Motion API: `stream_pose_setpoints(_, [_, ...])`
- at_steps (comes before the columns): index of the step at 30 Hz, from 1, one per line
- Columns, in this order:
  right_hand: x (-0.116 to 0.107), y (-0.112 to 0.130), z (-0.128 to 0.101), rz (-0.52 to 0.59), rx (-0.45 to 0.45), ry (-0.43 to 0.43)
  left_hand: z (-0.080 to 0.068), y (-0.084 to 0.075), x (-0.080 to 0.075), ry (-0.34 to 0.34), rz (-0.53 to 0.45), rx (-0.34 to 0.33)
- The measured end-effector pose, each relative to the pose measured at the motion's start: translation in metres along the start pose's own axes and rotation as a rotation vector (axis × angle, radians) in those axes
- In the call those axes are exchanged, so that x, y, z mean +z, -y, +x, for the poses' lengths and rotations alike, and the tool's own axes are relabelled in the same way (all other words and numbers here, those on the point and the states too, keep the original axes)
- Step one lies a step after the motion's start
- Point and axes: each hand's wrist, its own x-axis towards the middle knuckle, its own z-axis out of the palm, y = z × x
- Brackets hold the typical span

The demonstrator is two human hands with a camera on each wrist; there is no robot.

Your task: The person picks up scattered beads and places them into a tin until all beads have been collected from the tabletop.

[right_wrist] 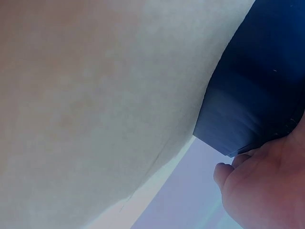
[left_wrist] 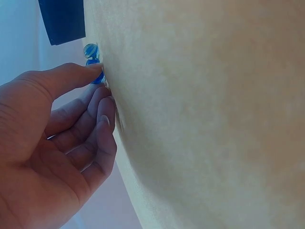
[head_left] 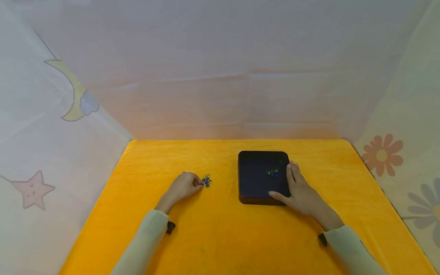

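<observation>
My left hand (head_left: pixel 183 186) is at a small cluster of glass marbles (head_left: pixel 207 180) on the yellow cloth, some dark blue and some clear with a greenish tint. Its thumb and index finger pinch a blue marble (left_wrist: pixel 96 76), while the other fingers curl loosely beneath. A black square tray (head_left: pixel 256 179) stands to the right, with several blue and greenish marbles (head_left: pixel 273 173) grouped inside near its right wall. My right hand (head_left: pixel 304 194) rests against that tray's right side, fingers straight along the outside and thumb laid over the near right corner.
Yellow cloth (head_left: pixel 213 233) covers the table. A pale fabric backdrop (head_left: pixel 220 95) rises behind it, and printed side panels with a moon (head_left: pixel 73 91) and flowers (head_left: pixel 382 154) flank it. Dark straps (head_left: pixel 170 227) show at the cuffs of both sleeves.
</observation>
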Motion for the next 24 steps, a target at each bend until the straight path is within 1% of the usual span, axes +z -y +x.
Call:
stream_pose_setpoints(6, [-0.0014,0.002,-0.0012,0.006,-0.001,0.003,-0.0012,0.0022,-0.0003,0.002,0.011,-0.001])
stream_pose_setpoints(14, [-0.0012,0.0013,-0.0011,0.011,-0.003,0.003,-0.002,0.0049,-0.0008,-0.006,0.008,0.019])
stream_pose_setpoints(24, [-0.001,0.0017,-0.0008,0.026,-0.005,0.001,-0.0027,0.0015,-0.0057,-0.032,-0.004,0.038])
